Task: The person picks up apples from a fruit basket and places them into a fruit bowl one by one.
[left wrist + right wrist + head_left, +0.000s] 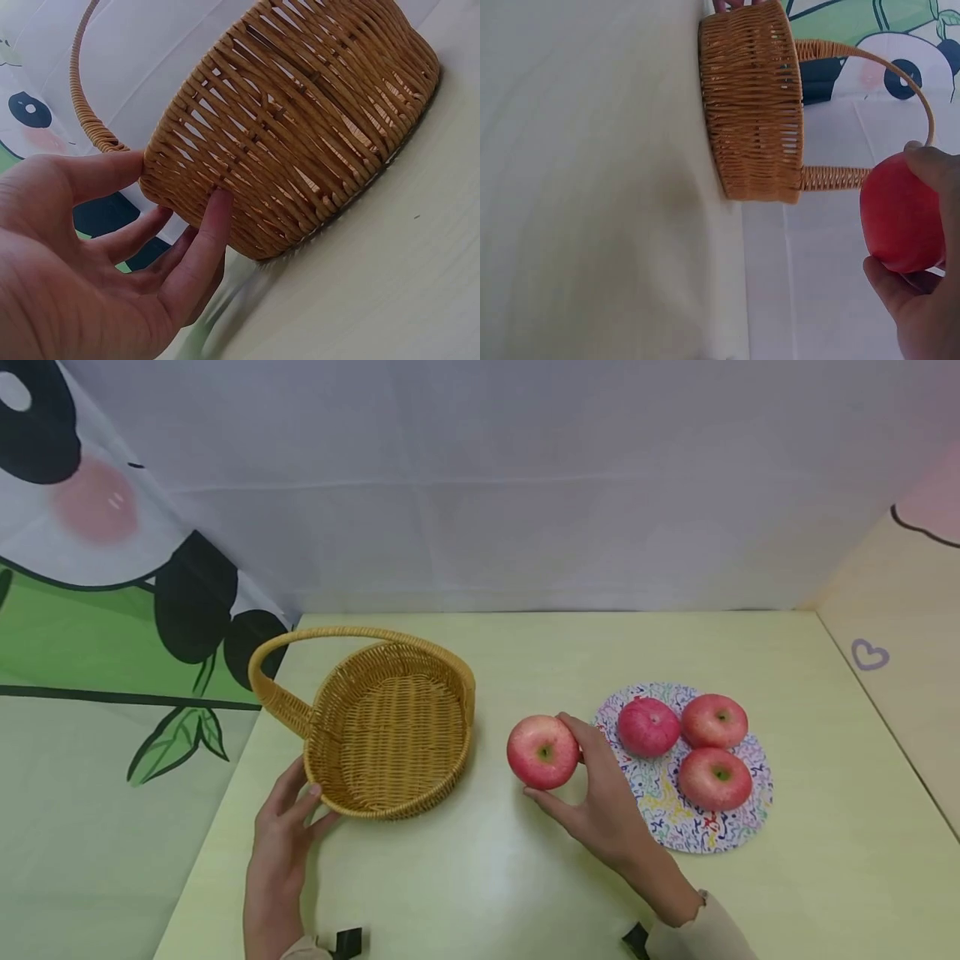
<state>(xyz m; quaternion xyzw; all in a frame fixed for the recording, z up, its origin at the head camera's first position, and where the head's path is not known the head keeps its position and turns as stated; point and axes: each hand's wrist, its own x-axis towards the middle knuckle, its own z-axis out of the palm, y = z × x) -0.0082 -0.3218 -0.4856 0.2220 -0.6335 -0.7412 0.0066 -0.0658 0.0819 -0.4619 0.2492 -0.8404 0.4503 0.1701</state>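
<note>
Between the thumb and fingers of my right hand is a red apple, held in the air between the basket and the plate. In the right wrist view the apple overlaps the end of the basket's handle. The round wicker basket stands at the left with nothing inside it. My left hand rests its fingertips against the basket's near left side. Seen from the left wrist, one fingertip lies on the woven outer wall and another is at the rim.
At the right lies a round plate with a colourful squiggle pattern, bearing three red fruits. A pale cloth wall rises behind the table. Cartoon-printed cloth hangs along the left side.
</note>
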